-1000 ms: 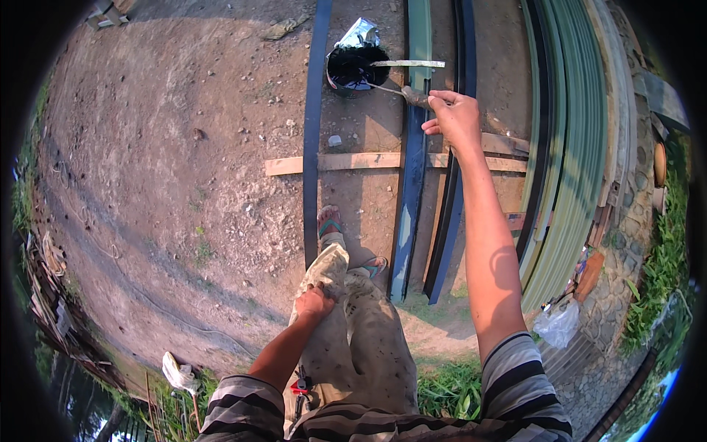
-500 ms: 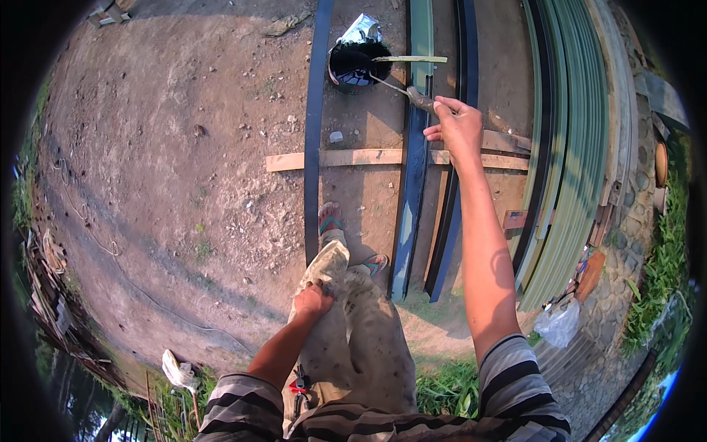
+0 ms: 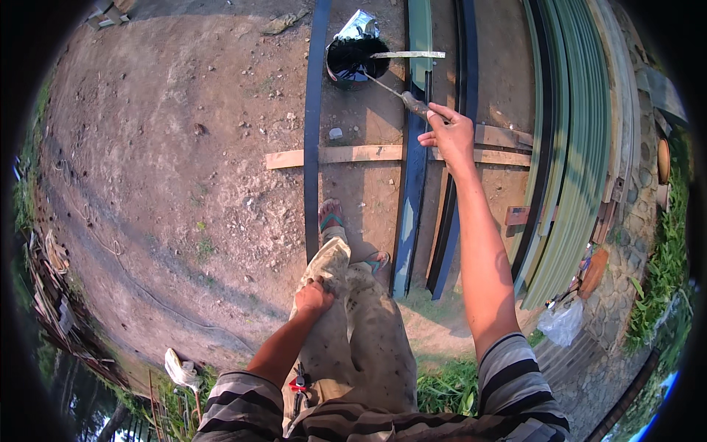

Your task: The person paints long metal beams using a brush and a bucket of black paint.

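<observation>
My right hand point(image 3: 452, 138) is closed round the worn handle of a paint roller point(image 3: 414, 105). Its thin wire shaft slants left into a bucket point(image 3: 340, 79) of glossy black paint; the roller's head is hidden inside. A pale flat stick point(image 3: 412, 54) juts from the bucket over a metal bar point(image 3: 412, 184), partly black and partly grey-green. On the thigh of my stained trousers point(image 3: 372, 346) rests my left hand point(image 3: 314, 297), its fingers bent loosely over the cloth and holding no tool.
Dark bars point(image 3: 312, 132) lie left and right of the middle one, across a wooden plank point(image 3: 361, 154). Stacked green metal lengths point(image 3: 582, 147) lie farther right, beside a stone-faced edge point(image 3: 626, 258). A clear plastic bag point(image 3: 561, 323) and a cord point(image 3: 158, 298) lie on the ground.
My right hand has shifted slightly left and nearer me with the roller. Its shaft now enters the bucket a little farther left. My left hand stays on the thigh.
</observation>
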A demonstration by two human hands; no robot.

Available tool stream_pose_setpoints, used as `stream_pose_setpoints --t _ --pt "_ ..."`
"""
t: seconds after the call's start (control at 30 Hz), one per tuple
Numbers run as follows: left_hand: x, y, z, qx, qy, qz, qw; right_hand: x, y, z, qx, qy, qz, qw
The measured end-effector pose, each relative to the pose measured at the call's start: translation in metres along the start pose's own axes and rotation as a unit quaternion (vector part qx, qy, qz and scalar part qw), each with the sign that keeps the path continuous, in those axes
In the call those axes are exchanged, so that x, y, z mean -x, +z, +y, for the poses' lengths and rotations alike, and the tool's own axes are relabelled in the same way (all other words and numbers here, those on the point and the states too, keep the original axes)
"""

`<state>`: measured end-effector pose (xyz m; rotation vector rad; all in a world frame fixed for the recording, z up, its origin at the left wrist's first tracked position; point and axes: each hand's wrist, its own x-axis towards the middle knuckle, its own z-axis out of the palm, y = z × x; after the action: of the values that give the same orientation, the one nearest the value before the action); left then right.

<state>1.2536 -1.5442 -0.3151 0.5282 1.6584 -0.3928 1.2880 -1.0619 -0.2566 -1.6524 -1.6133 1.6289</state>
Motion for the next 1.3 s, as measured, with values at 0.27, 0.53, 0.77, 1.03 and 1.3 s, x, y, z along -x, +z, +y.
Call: stream_pose_setpoints --t 0.27,0.53,0.77,1.03,1.3 --pt "-0.002 0.004 -0.004 0.007 0.008 -0.002 1.0 -0.001 -0.034 0.014 0.068 0.021 -0.019 0.997" --pt "-0.003 0.007 -0.008 -0.006 0.006 0.011 1.0 -0.002 -0.018 -0.015 0.083 0.04 -0.016 0.996" --pt "-0.003 0.012 -0.007 -0.005 0.012 0.024 1.0 0.002 -0.005 -0.008 0.063 0.003 -0.025 0.998" --pt "0.002 0.015 -0.008 0.014 0.007 0.015 1.0 0.005 0.0 -0.002 0.019 0.004 -0.014 1.0" --pt "0.001 0.018 -0.007 0.009 0.012 0.033 0.999 0.012 -0.001 -0.01 0.035 0.011 -0.024 0.999"
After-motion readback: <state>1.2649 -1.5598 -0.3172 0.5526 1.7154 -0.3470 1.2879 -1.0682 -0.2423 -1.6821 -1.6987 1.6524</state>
